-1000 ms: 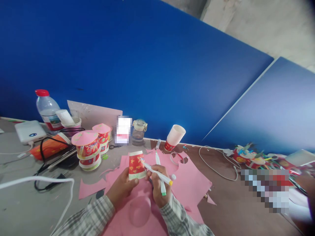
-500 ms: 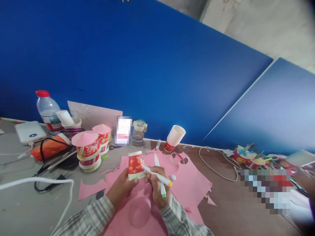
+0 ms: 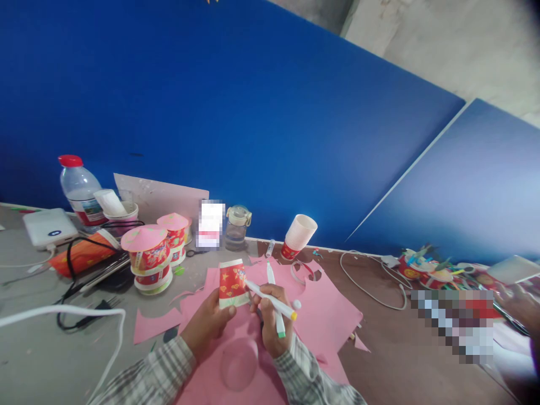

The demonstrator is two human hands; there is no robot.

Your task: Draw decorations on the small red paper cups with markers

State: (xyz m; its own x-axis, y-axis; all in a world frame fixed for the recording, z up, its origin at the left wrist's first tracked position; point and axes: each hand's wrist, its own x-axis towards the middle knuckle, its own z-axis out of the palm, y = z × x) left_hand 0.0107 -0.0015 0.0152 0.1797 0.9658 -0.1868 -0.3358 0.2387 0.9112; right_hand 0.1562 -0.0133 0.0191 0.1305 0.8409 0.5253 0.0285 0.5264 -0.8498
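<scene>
My left hand point(image 3: 208, 325) is closed round a red paper cup point(image 3: 232, 283) with yellow patterns, held upside down above pink paper point(image 3: 324, 315). My right hand point(image 3: 269, 323) grips a white marker point(image 3: 270, 299) with a yellow end, its tip touching the cup's side. A second marker with a green end point(image 3: 279, 325) is also clasped in that right hand. A round hole point(image 3: 239, 364) is cut in the pink sheet below my wrists.
Decorated cup towers with pink lids point(image 3: 147, 256) stand to the left, beside a water bottle point(image 3: 78, 188), a white power bank point(image 3: 46, 226) and cables. A tilted stack of paper cups point(image 3: 298, 233) and a small jar point(image 3: 237, 226) stand at the blue partition. Another person's hand point(image 3: 517, 306) is at far right.
The marker tip has shifted slightly along the cup's side; both hands stay in place. The other person's hand at the right has moved a little.
</scene>
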